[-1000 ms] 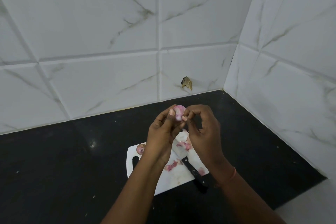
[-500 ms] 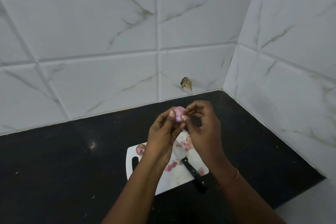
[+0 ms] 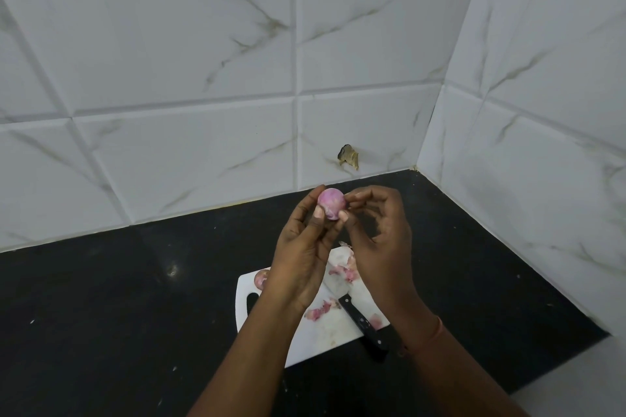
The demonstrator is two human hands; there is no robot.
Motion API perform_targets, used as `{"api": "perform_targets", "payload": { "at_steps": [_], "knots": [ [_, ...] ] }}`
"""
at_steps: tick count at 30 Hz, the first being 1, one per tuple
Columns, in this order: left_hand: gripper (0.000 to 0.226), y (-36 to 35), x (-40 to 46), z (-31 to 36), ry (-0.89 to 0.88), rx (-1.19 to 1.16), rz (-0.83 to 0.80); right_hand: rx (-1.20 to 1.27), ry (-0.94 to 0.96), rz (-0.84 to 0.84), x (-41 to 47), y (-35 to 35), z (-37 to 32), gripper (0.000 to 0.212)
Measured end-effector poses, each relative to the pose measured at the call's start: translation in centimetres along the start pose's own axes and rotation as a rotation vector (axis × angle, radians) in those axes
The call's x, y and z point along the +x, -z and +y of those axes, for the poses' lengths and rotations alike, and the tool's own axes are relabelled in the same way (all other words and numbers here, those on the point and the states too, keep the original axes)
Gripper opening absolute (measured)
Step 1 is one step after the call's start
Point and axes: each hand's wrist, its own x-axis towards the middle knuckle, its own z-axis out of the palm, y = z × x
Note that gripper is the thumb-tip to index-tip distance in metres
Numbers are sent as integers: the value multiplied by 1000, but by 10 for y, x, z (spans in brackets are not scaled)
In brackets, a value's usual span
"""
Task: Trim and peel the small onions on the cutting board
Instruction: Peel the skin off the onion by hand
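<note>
Pink onion point(image 3: 331, 203) pinched between both raised hands: left hand point(image 3: 302, 256) cradling, right hand point(image 3: 380, 240) fingertips touching, above cutting board point(image 3: 325, 332).

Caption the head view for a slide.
Both hands, left and right, peel a small onion above the cutting board and knife.

Illumination dim, even and cool. White wall tiles point(image 3: 183, 54) read grey-blue. Black counter point(image 3: 101, 315) shows one faint glare spot near its back edge; shadows soft. Wide-angle distortion bows tile joints toward frame edges. Detail slightly soft throughout.
</note>
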Motion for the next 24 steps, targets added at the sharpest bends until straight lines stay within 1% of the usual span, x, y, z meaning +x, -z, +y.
{"api": "perform_targets", "payload": {
  "at_steps": [7,16,21,24],
  "knots": [
    [40,-5,0,-4,-16,-1,20,-70,95,76,-2,-1,3,21],
    [45,-8,-3,-6,-19,9,26,-186,180,132,-6,0,11,17],
    [35,-5,-2,-5,-45,20,10,-114,117,61,-3,3,7,23],
    [39,-4,-1,-4,-79,70,3,-89,101,11,1,5,4,25]
  ]
}}
